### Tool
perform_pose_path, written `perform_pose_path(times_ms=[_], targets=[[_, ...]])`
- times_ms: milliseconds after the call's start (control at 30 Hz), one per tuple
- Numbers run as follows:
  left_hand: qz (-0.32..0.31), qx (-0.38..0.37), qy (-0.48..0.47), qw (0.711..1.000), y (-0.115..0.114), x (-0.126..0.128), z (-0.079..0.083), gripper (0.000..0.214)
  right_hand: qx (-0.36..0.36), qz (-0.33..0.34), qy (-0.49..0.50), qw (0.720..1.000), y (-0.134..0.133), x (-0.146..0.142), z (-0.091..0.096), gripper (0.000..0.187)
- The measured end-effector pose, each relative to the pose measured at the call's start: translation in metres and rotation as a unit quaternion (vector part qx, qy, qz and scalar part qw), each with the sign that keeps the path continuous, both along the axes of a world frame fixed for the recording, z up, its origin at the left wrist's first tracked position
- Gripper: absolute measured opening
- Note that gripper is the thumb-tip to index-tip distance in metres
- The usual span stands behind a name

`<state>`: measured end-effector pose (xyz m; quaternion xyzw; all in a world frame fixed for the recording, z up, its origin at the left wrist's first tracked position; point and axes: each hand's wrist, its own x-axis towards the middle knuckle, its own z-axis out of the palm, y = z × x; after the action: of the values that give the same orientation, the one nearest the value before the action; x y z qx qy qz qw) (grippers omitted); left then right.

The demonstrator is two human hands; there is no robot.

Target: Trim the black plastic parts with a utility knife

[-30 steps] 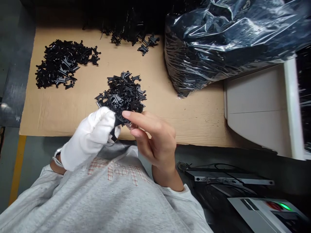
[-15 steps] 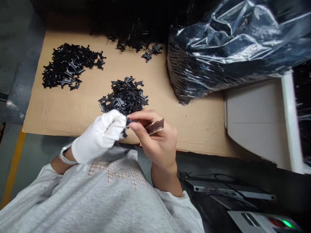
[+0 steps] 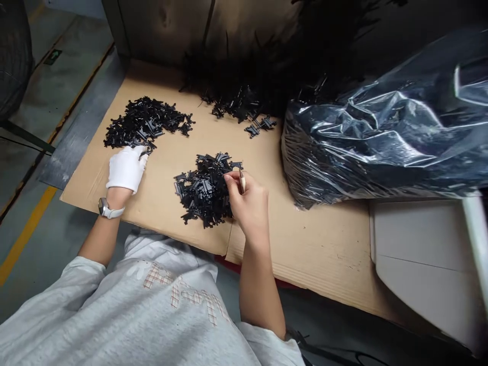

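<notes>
My left hand, in a white glove, is at the near edge of the left pile of small black plastic parts. Its fingers reach out over the pile's edge, thumb apart from them, and I see nothing clearly held. My bare right hand is at the right side of the middle pile of the same parts, thumb and forefinger touching it. Tucked in that hand is a narrow, flat, brownish metal blade, standing up between the fingers. Whether the fingertips also pinch a part is hard to see.
Cardboard covers the table. More black parts lie at the back. A large black plastic bag fills the right side, above a pale open box. A metal table edge shows at left.
My hands, together over a black part before, have parted. The left has moved away to the left pile; the right has moved to the middle pile, keeping the blade. The view has shifted.
</notes>
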<state>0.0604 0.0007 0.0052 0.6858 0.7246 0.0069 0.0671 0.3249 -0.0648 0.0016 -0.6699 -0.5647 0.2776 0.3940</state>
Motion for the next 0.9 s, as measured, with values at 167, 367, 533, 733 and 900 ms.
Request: perform_pose_path(times_ms=[167,367,533,733,900], targets=[[-0.028,-0.039,0.031,0.998,0.003,0.002,0.0,0.036,0.001,-0.016,-0.01,1.0,-0.004,-0.001,0.0,0.021],[-0.058,0.014,0.046,0.997,-0.008,0.006,0.005,0.037,0.041,-0.04,0.018,0.998,-0.024,-0.001,0.013,0.022],[-0.072,0.055,-0.233,0.968,-0.039,0.031,0.03,0.019,0.052,0.073,0.138,0.986,-0.038,-0.02,0.033,0.022],[-0.154,-0.064,-0.486,0.858,-0.065,0.063,0.057,0.015,0.051,0.137,0.242,0.959,-0.042,-0.031,0.042,0.019],[-0.102,-0.191,-0.631,0.744,-0.068,0.067,0.046,0.037,-0.016,0.138,0.405,0.904,-0.044,-0.027,0.032,0.033]])
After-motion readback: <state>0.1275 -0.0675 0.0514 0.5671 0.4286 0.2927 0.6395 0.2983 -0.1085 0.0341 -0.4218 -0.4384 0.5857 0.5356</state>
